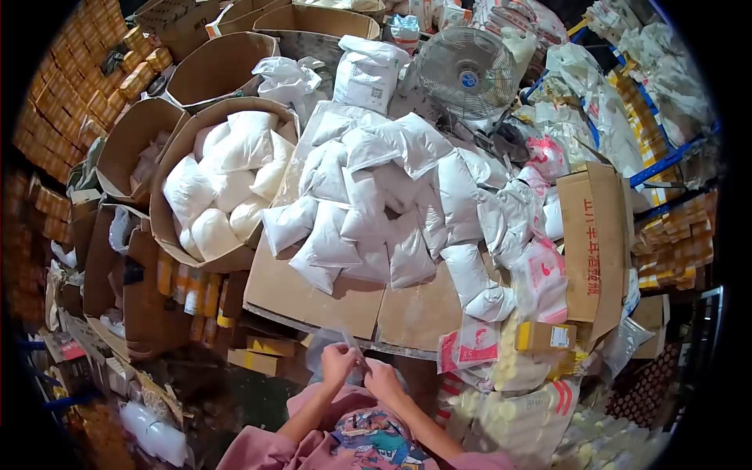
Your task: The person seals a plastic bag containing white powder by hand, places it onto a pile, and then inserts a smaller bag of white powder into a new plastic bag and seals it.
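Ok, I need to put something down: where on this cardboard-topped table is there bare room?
Bare cardboard shows along the front, between the white bags and the table edge, just beyond the clear plastic in the left hand. Behind, bags pile toward the fan; the right side is crowded with bags and pink-printed packets.

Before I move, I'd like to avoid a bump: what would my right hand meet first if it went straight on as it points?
Your right hand would probably first meet your bare left hand, which holds a thin, translucent plastic bag; exact depth is unclear.
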`<state>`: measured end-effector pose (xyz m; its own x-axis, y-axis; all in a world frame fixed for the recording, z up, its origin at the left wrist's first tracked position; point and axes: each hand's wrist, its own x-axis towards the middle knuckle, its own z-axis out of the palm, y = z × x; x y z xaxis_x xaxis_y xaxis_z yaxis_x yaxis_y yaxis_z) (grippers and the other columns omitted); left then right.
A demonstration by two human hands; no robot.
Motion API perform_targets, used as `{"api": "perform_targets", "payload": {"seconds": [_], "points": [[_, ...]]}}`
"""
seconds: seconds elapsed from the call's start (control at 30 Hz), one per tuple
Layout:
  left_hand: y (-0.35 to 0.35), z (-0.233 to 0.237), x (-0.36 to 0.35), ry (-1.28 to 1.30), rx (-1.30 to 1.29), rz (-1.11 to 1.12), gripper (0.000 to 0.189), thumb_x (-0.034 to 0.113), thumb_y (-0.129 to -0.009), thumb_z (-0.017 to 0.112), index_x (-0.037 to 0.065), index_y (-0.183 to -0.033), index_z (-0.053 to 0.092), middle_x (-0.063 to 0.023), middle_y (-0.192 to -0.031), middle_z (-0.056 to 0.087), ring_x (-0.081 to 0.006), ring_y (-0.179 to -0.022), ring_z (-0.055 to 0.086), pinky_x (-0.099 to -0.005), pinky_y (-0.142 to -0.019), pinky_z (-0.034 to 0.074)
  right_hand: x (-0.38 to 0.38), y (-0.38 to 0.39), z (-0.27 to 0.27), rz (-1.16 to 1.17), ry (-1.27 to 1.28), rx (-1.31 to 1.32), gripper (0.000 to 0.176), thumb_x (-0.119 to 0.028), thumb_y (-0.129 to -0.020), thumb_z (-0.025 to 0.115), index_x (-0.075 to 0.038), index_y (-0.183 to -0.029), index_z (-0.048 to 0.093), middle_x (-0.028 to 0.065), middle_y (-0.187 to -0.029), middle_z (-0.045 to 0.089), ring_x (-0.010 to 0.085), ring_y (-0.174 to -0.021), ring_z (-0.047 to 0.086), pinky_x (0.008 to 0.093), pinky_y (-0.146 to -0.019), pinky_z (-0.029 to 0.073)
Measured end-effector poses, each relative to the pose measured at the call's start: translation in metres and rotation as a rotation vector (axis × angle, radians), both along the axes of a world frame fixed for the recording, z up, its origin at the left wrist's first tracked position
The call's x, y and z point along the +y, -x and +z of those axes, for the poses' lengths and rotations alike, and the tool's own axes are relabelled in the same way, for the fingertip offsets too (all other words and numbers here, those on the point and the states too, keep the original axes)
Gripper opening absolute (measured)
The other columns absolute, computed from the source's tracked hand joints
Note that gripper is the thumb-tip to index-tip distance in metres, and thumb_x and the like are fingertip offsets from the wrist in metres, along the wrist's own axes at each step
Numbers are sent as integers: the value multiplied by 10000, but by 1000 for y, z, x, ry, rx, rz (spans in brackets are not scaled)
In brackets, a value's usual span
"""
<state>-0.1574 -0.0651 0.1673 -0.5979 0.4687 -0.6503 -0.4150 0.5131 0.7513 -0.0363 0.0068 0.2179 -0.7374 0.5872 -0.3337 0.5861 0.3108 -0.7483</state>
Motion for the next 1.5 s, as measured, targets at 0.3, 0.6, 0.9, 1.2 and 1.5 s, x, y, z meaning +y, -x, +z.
{"api": "perform_targets", "payload": {"seconds": [0.3,0.6,0.9,1.2,1.5], "points": [[41,40,-43,-32,197,-366,223,155,-842,555,-16,-880,692,-207,-733,657,-295,-669,683,-371,-625,511,-44,58,27,-99,-39,183,431,-33,-771,596,21,-1198,573,271,-1028,628,420,-973,615,423,-833,512],[71,90,-60,-73,338,-417,184,117,-825,648,-54,-867,702,-148,-677,683,-175,-610,681,-289,-574,529,-65,69,42,-244,189,228,396,-48,-797,655,-9,-1188,607,194,-950,692,195,-907,690,299,-774,544],[95,144,-79,-193,220,-620,228,204,-820,716,-22,-848,715,-114,-659,684,-155,-599,677,-277,-570,516,-64,61,109,-59,191,225,354,-101,-808,677,-8,-1142,611,147,-877,698,113,-838,679,266,-751,542],[90,165,-100,-152,87,-641,301,275,-762,796,-12,-755,708,-54,-592,650,-67,-525,566,-245,-497,441,-69,53,145,117,133,166,339,-182,-776,686,-41,-1079,626,181,-823,671,249,-756,698,330,-700,535],[121,199,-103,-468,-155,-649,197,152,-929,630,-42,-898,653,-30,-780,639,-82,-721,590,-233,-648,487,-70,74,186,11,216,241,227,-92,-859,621,29,-1051,614,176,-793,688,216,-740,714,280,-619,531]]}}
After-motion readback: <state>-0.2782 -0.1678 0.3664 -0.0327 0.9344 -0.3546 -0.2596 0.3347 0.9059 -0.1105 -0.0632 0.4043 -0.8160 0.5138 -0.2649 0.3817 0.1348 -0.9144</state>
